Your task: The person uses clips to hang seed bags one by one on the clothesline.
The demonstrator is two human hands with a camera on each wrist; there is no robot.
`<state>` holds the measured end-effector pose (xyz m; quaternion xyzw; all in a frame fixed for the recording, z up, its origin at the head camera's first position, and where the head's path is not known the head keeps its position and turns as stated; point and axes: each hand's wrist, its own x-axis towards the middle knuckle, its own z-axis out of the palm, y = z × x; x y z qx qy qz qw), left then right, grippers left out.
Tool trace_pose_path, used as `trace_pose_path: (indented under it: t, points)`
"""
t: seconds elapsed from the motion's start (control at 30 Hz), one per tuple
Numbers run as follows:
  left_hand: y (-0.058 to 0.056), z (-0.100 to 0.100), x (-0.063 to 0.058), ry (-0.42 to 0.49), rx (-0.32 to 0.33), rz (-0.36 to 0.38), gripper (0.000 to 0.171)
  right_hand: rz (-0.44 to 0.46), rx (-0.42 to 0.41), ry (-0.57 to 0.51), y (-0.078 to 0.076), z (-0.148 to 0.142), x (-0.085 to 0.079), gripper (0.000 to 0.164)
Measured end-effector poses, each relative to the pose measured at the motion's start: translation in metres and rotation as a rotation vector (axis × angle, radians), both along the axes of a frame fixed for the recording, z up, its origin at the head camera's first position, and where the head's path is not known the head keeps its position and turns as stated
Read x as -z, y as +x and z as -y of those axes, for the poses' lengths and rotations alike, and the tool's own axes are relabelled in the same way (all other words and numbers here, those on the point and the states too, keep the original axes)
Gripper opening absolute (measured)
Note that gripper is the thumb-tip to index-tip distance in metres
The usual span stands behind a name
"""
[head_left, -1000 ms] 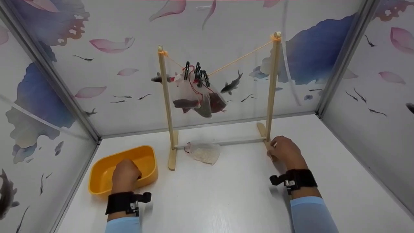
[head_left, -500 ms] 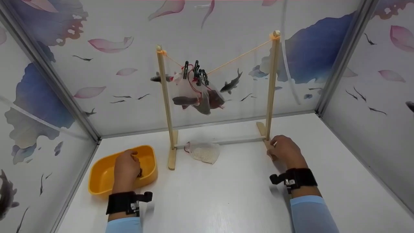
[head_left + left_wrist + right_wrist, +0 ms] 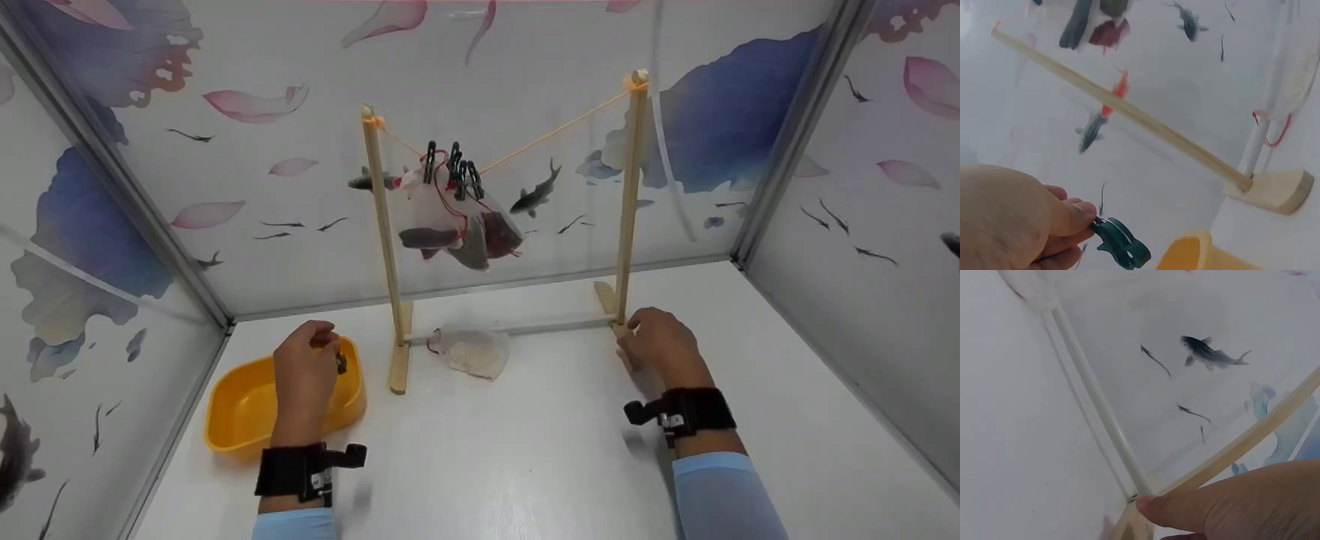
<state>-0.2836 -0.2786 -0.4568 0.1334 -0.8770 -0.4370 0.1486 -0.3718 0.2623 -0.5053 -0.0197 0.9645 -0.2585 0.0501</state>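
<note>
My left hand is raised over the yellow tub, pinching a dark green clothespin between thumb and fingers. At the right foot of the wooden rack, my right hand grips the wood, the thumb lying by the joint with the white rod in the right wrist view. A sheer drawstring pouch with pale grainy contents lies on the table by the rod. Several filled pouches hang bunched on the sagging orange cord, held by dark clothespins.
The rack's left post and its foot stand between the tub and the lying pouch. A white rod joins the feet low down. Printed panels wall the white table at the back and sides.
My left hand has risen out of the tub and shifted slightly right, bringing up the clothespin. My right hand stays at the rack's foot.
</note>
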Motion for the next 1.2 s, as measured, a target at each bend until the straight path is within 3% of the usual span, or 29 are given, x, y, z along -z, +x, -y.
trace_pose_path:
  t: [0.17, 0.33, 0.5, 0.67, 0.83, 1.0, 1.2]
  points:
    - [0.005, -0.04, -0.01, 0.039, 0.061, -0.182, 0.024, -0.06, -0.068, -0.122, 0.006, 0.017, -0.029, 0.046]
    - [0.011, -0.087, -0.01, 0.011, 0.247, -0.391, 0.018, -0.157, -0.199, -0.266, 0.022, 0.046, -0.058, 0.043]
    - [0.014, -0.125, -0.008, -0.026, 0.428, -0.508, 0.012, -0.256, -0.383, -0.333, 0.041, 0.086, -0.072, 0.049]
    - [0.015, -0.148, -0.007, -0.011, 0.526, -0.554, 0.013, -0.256, -0.548, -0.392, 0.054, 0.123, -0.068, 0.063]
    - [0.015, -0.161, -0.002, -0.018, 0.604, -0.592, 0.015, -0.228, -0.589, -0.428, 0.063, 0.143, -0.061, 0.07]
    - [0.015, -0.165, 0.001, -0.02, 0.65, -0.639, 0.017, -0.235, -0.544, -0.437, 0.067, 0.15, -0.061, 0.056]
    - [0.016, -0.165, 0.001, 0.037, 0.68, -0.639, 0.017, -0.242, -0.544, -0.49, 0.066, 0.154, -0.06, 0.033]
